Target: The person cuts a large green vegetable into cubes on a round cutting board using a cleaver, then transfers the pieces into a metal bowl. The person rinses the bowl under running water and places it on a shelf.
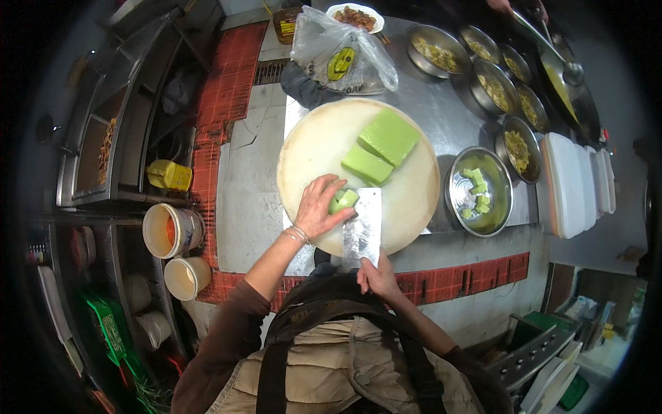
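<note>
On a round, pale cutting board (pixel 310 134), my left hand (pixel 316 205) cups several cut pieces of a green jelly-like food (pixel 343 200) between thumb and fingers. My right hand (pixel 380 277) grips the handle of a Chinese cleaver (pixel 363 222). Its broad, wet blade lies over the board's near edge, right beside the pieces. Farther back on the board sit a large green block (pixel 389 136) and a smaller green slab (pixel 366 164), almost touching. To the right, a steel bowl (pixel 455 207) holds several green cubes (pixel 478 189).
Several steel bowls of chopped food (pixel 438 54) stand at the back right, near a wok (pixel 563 98). Another person's hand (pixel 500 5) is by a ladle (pixel 572 74). A plastic bag (pixel 344 52) lies behind the board. Stacked white containers (pixel 566 186) stand at right.
</note>
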`<state>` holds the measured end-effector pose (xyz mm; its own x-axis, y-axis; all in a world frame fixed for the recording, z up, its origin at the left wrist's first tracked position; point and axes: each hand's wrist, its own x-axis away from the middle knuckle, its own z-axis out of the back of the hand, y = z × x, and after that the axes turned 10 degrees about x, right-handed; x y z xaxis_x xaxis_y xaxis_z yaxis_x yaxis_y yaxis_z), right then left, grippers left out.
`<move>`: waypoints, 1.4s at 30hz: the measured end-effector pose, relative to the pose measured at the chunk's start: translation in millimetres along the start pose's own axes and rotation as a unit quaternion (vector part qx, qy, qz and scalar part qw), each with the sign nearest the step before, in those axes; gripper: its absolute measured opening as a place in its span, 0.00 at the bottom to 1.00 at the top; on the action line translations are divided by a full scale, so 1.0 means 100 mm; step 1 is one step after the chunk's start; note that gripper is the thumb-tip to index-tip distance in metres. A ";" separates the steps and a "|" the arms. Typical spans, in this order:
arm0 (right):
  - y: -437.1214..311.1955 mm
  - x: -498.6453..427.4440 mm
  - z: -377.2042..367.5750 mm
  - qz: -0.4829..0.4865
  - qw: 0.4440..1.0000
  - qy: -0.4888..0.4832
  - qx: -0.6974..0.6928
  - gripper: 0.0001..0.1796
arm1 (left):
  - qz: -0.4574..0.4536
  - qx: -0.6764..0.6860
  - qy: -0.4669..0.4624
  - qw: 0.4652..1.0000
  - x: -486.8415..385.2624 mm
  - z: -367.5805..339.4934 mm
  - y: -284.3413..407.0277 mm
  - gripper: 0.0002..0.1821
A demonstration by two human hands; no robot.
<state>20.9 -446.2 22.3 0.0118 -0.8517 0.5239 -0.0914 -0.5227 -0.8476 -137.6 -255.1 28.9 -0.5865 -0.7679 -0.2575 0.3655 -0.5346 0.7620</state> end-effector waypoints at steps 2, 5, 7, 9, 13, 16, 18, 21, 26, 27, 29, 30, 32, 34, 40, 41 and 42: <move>0.04 -0.09 -0.12 0.011 1.000 -0.001 -0.027 0.16 | 0.006 -0.028 0.019 0.999 0.03 -0.09 0.11 0.35; -0.10 -0.14 -0.18 0.006 1.000 -0.015 0.000 0.19 | 0.005 0.026 0.096 0.995 0.01 -0.22 0.22 0.27; -0.20 -0.13 -0.17 -0.028 0.999 -0.035 0.015 0.24 | 0.041 0.074 0.177 0.981 0.01 -0.34 0.26 0.23; -0.34 -0.02 -0.09 -0.005 1.000 -0.025 -0.001 0.28 | 0.041 0.105 0.198 0.974 -0.05 -0.48 0.44 0.21; -0.59 0.29 0.37 0.010 0.996 0.075 0.057 0.28 | -0.015 0.146 0.202 0.968 -0.50 -0.75 0.91 0.20; -0.81 0.56 0.82 0.037 0.980 0.171 0.093 0.16 | -0.103 0.197 0.199 0.954 -0.96 -1.11 1.33 0.21; -0.87 0.71 1.14 0.102 0.947 0.247 0.176 0.13 | -0.121 0.252 0.202 0.939 -1.22 -1.43 1.59 0.20; -0.92 0.86 1.57 0.141 0.878 0.353 0.290 0.09 | -0.150 0.303 0.195 0.921 -1.51 -1.88 1.75 0.20; -0.75 0.92 2.20 0.078 0.737 0.458 0.492 0.08 | -0.110 0.204 0.112 0.966 -1.55 -2.11 1.61 0.19; -0.71 0.95 2.30 0.075 0.738 0.457 0.491 0.07 | -0.114 0.205 0.121 0.964 -1.50 -2.02 1.58 0.18; -0.62 0.93 2.46 0.078 0.744 0.453 0.486 0.07 | -0.125 0.197 0.143 0.962 -1.41 -1.70 1.53 0.17; -0.73 0.95 2.41 0.101 0.768 0.448 0.447 0.06 | -0.141 0.152 0.147 0.967 -1.35 -1.50 1.43 0.16; -0.85 0.94 2.36 0.147 0.811 0.430 0.369 0.06 | -0.122 0.047 0.168 0.977 -1.18 -1.13 1.08 0.20; -0.82 0.82 2.33 0.160 0.850 0.391 0.316 0.06 | -0.091 -0.044 0.172 0.980 -1.02 -0.74 0.75 0.23; -1.09 0.46 1.97 0.218 0.850 0.246 0.411 0.11 | 0.001 -0.076 0.039 0.996 -0.82 -0.10 0.13 0.40; -1.11 0.40 1.92 0.230 0.847 0.235 0.419 0.11 | 0.003 -0.061 -0.005 0.998 -0.81 -0.07 0.09 0.41; -1.12 0.32 1.86 0.241 0.842 0.224 0.427 0.11 | -0.007 -0.105 -0.049 0.993 -0.86 -0.03 0.16 0.45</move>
<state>217.1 -421.9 118.9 -0.2170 -0.9728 -0.0814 0.7741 -0.1206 -0.6215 -79.0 -199.0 61.4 -0.6571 -0.7268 -0.1999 0.4929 -0.6149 0.6156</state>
